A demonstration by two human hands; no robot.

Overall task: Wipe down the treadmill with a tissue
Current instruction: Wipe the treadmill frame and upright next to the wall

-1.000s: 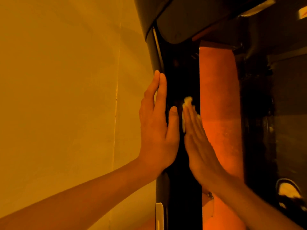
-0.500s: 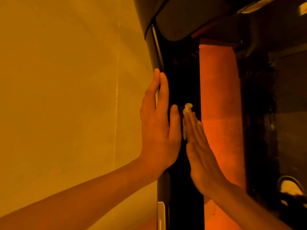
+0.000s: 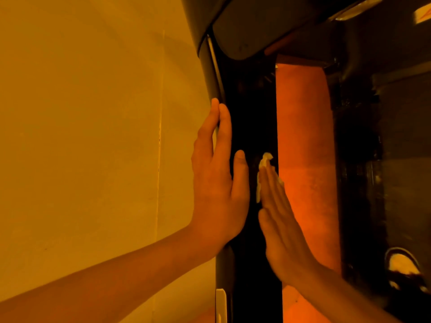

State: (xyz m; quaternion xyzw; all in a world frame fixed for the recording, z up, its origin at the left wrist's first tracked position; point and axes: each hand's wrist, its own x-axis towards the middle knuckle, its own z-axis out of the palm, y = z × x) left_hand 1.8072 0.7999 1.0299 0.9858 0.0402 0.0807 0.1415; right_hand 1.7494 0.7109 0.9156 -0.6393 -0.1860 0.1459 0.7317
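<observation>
Two hands are up, both flat; the head view is the only one.

My left hand [image 3: 217, 194] has its fingers straight and close together, with the thumb set apart to the right. Palm and fingers rest on the grey rounded frame edge of the treadmill [image 3: 251, 108], where it meets the yellow wall [image 3: 93, 136]. This hand holds nothing.

My right hand [image 3: 279, 220] stands just right of the left thumb, near it but apart. It is seen edge-on, fingers straight, together and pointing up. It presses the tissue [image 3: 264, 160] flat against the treadmill's black upright panel, and no finger curls round it. The tissue is pale and crumpled. A tuft pokes out above my right fingertips, and a thin strip shows along the left edge of those fingers. The rest is hidden under the hand.

Right of my right hand runs a tall orange-lit strip [image 3: 303, 148]; I cannot tell whether it belongs to the machine. Above both hands a grey rounded housing [image 3: 256, 24] overhangs the black panel. Below my left wrist a small pale tab [image 3: 220, 304] sits on the frame edge. Well off to the lower right of my right forearm lies a pale shape [image 3: 401, 264] with a dark rim, too dim to name. The light is amber throughout.
</observation>
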